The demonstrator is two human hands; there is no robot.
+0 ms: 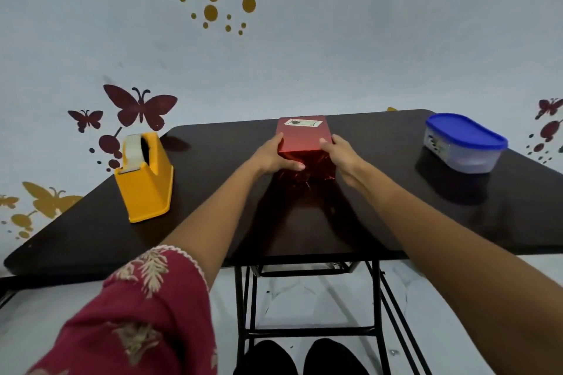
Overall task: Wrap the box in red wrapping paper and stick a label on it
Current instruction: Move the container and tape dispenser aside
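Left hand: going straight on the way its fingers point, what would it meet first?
The shiny red paper-wrapped box: the left hand grips its left side, so going on would likely press it against the right hand.

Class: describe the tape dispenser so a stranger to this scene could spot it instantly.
Start at the dark table. On its left end, apart from the red wrapped box, stands the tape dispenser. It is the only yellow thing there, carrying a pale roll of tape.
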